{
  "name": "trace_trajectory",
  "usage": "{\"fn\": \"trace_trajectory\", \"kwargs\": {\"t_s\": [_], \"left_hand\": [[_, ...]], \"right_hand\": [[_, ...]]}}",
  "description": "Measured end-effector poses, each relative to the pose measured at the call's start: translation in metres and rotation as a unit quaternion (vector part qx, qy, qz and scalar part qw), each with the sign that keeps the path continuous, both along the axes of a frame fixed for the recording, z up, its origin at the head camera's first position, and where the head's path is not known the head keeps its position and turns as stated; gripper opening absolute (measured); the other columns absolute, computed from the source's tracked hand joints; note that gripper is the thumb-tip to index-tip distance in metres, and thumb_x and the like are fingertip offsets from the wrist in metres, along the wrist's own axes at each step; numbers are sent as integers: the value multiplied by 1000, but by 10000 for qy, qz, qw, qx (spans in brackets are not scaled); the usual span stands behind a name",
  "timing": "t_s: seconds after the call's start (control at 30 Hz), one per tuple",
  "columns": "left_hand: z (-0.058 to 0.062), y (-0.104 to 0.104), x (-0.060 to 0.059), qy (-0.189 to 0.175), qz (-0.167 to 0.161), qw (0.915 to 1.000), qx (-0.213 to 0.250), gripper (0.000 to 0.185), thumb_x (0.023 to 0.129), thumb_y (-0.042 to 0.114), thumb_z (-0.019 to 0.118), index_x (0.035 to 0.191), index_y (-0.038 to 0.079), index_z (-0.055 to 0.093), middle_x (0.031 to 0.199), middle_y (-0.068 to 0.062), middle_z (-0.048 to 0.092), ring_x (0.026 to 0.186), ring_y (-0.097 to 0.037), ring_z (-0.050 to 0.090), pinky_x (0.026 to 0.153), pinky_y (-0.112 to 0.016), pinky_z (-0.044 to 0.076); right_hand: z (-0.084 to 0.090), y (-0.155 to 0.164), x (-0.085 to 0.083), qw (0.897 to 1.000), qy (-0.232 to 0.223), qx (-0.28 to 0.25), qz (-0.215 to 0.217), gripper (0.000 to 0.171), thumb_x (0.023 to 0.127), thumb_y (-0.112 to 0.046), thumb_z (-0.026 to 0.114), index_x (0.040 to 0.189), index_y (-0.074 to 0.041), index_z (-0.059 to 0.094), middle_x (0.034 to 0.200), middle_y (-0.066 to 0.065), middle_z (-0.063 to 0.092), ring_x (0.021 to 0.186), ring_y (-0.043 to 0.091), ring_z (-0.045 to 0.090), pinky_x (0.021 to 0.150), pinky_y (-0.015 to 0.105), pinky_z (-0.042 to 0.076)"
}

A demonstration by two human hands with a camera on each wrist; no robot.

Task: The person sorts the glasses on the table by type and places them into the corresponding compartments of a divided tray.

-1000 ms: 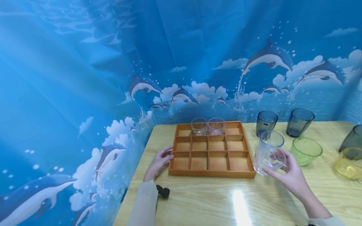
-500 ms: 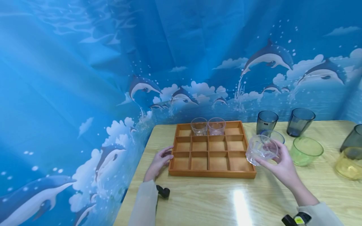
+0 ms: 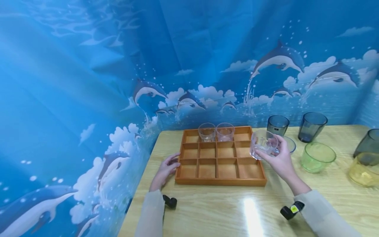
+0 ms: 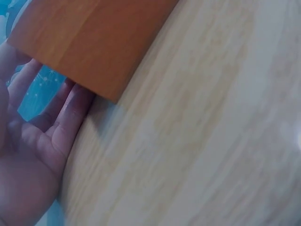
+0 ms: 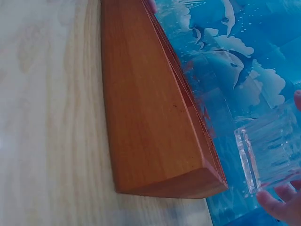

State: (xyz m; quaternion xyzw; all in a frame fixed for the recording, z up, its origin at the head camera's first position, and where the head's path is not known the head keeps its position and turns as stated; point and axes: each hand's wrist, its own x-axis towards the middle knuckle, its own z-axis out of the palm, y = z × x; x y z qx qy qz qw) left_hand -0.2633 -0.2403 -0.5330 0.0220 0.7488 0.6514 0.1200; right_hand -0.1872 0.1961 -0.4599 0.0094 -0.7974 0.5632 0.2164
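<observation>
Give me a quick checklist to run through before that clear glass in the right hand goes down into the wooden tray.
1. Grip on the clear ribbed glass tumbler: the right hand holds it by the side, fingers curled round it. Ok.
2. Glass upright: it is tilted, mouth turned toward the camera. Not ok.
3. Free compartment: the orange wooden divided tray has two small clear glasses in its back row; the other cells show bare wood. Ok.
4. Tray steadied: the left hand rests against its left edge, fingers straight. Ok.
5. Glass over a cell: it hangs above the tray's right rim; the exact cell is unclear. Cannot tell.
</observation>
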Motion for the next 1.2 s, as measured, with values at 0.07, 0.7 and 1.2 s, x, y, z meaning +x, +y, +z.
{"fn": "trace_trajectory", "kwargs": {"t_s": [0.07,0.7,1.2], "left_hand": [[1,-1,0,-50,-63,10000,9,51,89,18,63,137,17,47,128,-12,47,105,-22,53,81,-37,48],[-3,-3,-2,-102,60,9999,-46,47,87,23,66,132,24,53,128,-9,49,111,-24,50,87,-40,46],[1,-3,-4,-233,3,9997,87,49,87,18,66,134,21,51,127,-10,48,108,-23,51,83,-38,47]], "right_hand": [[2,-3,-5,10000,-49,17,-20,81,77,-15,76,139,-1,26,123,18,45,107,25,44,81,27,41],[-27,-4,-70,9994,-75,-295,-176,90,72,-34,80,141,-16,25,127,15,40,113,30,41,82,38,46],[-8,-18,-96,9973,-564,-37,-478,92,77,-43,72,141,-6,18,131,23,36,119,38,37,91,53,38]]}}
